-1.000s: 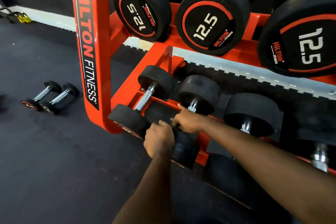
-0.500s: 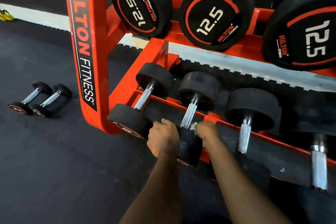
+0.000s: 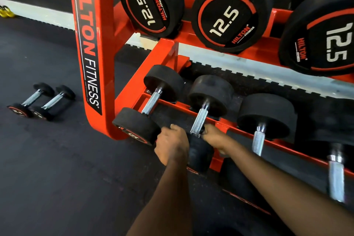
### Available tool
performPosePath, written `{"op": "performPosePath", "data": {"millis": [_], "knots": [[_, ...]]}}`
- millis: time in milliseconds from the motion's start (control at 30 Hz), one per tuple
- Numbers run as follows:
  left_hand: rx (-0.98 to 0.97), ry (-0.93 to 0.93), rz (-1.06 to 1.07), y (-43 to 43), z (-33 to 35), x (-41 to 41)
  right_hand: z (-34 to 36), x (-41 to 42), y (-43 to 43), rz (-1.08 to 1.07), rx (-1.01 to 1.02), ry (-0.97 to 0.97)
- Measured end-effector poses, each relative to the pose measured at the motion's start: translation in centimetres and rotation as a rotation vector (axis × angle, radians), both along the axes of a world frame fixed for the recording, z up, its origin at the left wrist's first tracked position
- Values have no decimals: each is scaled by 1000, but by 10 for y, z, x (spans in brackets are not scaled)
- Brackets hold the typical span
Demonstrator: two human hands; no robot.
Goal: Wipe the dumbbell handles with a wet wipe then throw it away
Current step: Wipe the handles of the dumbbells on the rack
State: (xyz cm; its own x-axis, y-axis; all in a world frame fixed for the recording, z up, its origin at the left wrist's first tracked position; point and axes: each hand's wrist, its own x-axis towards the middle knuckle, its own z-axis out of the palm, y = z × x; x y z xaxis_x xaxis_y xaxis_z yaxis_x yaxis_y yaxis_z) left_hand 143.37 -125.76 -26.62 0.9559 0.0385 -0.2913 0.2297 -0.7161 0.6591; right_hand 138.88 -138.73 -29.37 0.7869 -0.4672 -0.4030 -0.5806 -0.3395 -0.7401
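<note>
Wiping step, second dumbbell [image 3: 210, 94] at rack's [image 3: 107, 74] left end. Right hand [image 3: 215, 137] curled round handle's [image 3: 199, 119] near end, wipe hidden; left hand [image 3: 172, 145] clasps near head [image 3: 200, 156]. Next, likely: third handle [image 3: 258, 142].

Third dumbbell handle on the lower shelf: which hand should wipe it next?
Right. The right hand seems to pinch the wet wipe at the second dumbbell's handle, beside the third handle. The left hand grips that dumbbell's near head, farther off.

The left hand [image 3: 173, 145] and right hand [image 3: 215, 138] are bare, as are both forearms [image 3: 268, 174].
</note>
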Motion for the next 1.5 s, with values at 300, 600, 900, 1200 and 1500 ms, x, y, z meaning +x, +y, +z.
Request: {"op": "performPosePath", "data": {"millis": [300,600,900,1200,1500], "knots": [[8,-2,-3,-2,1,-1,-16,4,-7,-230,99,-102],[-2,3,12,-2,2,-2,-19,5,-9,-317,73,-169],[-9,13,18,-1,3,-3,-15,-6,-9,-306,-74,-225],[-11,-1,5,-1,0,-2,8,-15,-24,453,-608,-609],[-11,11,-2,-2,0,0,-6,-4,-49,492,-640,-507]]}}
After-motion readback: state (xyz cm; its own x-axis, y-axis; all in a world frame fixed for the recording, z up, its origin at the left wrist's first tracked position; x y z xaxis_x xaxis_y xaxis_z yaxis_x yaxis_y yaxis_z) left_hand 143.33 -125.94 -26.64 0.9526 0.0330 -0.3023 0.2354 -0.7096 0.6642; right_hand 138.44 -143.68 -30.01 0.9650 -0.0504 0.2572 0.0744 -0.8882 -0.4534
